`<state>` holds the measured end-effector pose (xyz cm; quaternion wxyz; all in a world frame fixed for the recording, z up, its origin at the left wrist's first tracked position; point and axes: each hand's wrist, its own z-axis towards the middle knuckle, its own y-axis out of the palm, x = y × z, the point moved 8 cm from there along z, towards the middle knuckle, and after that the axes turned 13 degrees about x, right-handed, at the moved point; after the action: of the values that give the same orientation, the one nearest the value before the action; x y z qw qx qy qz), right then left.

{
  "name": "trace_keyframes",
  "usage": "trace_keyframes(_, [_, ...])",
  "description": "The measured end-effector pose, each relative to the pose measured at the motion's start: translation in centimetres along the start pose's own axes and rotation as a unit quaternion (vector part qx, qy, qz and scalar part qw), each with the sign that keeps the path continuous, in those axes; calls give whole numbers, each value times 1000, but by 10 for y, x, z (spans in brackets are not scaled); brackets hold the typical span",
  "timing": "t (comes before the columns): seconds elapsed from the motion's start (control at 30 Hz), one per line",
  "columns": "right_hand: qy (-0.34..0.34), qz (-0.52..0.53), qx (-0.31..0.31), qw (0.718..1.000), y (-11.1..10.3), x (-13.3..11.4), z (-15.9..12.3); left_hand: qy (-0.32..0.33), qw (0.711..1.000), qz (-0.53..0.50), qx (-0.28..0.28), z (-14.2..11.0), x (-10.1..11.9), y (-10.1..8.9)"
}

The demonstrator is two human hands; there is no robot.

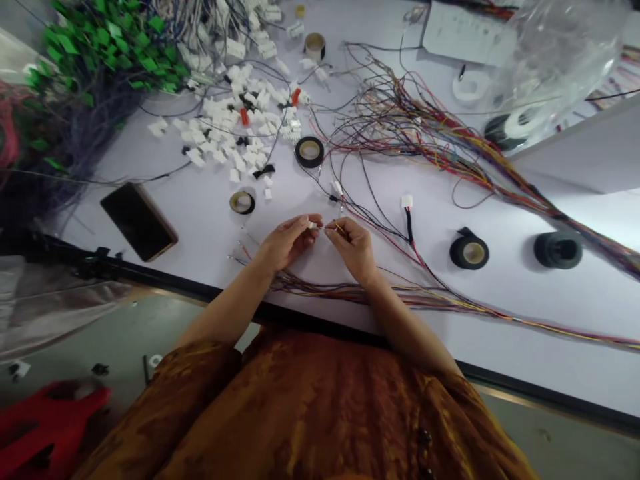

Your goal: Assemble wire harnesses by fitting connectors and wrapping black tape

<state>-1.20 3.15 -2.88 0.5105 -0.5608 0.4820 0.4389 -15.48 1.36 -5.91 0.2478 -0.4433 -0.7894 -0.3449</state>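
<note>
My left hand (293,241) pinches a small white connector housing (313,225) between thumb and forefinger. Close beside it, my right hand (354,245) is closed on a thin yellow wire (341,230), its end turned toward the housing. Whether the wire tip is inside the housing is too small to tell. Under my forearms a bundle of coloured wires (345,291) runs along the table's front edge. Just beyond my hands lie dark wires with a small white connector (337,189). Another white connector (407,201) on a black-taped lead sits to the right.
Loose white housings (240,123) are heaped beyond my left hand. Black tape rolls (309,153) lie about, one (469,251) at right. A phone (139,221) rests at left, near green-tagged wires (110,47). A large wire harness (450,147) crosses the back right, near a plastic bag (560,60).
</note>
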Motion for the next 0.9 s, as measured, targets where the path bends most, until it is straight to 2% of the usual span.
trace_keyframes(0.27, [14,31,14,999,-3,-3,-3,54,998,-39,0,-3,8,1])
trace_keyframes(0.47, [-2,65,14,998,-2,-6,-5,-7,998,-59,17,-4,3,0])
trace_keyframes(0.57, [2,67,11,998,-2,-4,-6,-17,998,-50,21,-3,0,1])
trace_keyframes(0.8, [8,54,0,999,-1,-2,-7,76,997,14,-23,-6,5,8])
trace_keyframes(0.9, [12,62,-4,998,-1,-2,-7,96,994,51,-29,-6,5,9])
